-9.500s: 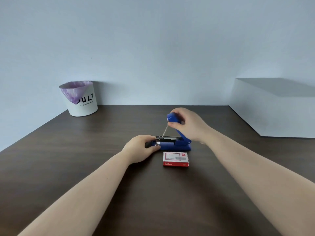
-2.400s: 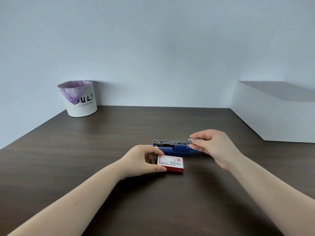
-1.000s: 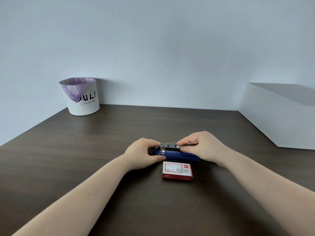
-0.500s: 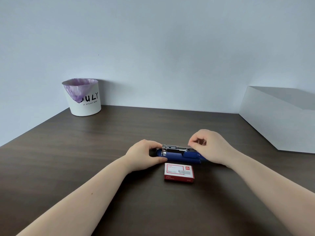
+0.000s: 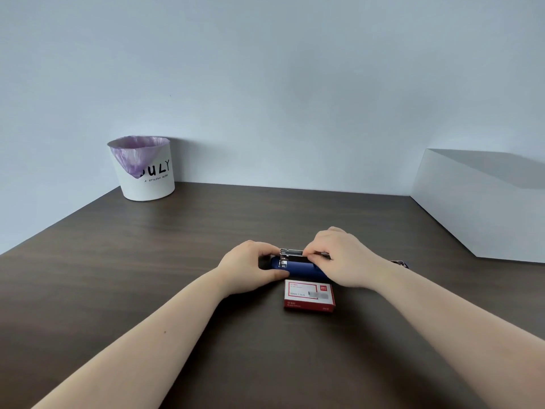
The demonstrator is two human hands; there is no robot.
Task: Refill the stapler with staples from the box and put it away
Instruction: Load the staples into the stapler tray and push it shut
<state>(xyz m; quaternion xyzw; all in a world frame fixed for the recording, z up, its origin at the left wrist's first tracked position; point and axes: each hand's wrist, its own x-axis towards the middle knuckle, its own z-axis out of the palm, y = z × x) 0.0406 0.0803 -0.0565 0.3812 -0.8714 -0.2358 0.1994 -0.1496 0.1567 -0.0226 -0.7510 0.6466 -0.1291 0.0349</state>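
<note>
A blue stapler (image 5: pixel 298 267) lies on the dark wooden table (image 5: pixel 147 276), swung fully open, with its metal staple channel (image 5: pixel 290 252) facing up. My left hand (image 5: pixel 250 268) grips its left end. My right hand (image 5: pixel 342 258) rests over the channel's right part, fingertips pinched on it; whether a staple strip is under them is hidden. The stapler's far right tip (image 5: pixel 399 263) shows behind my right forearm. A closed red and white staple box (image 5: pixel 309 296) lies just in front of the stapler.
A white bin (image 5: pixel 144 169) with a purple liner stands at the table's back left corner. A large white box (image 5: pixel 483 208) sits at the back right against the wall.
My right hand has shifted left along the staple channel, fingertips now pinched near its middle. My left hand still holds the stapler's left end. The box has not moved.
</note>
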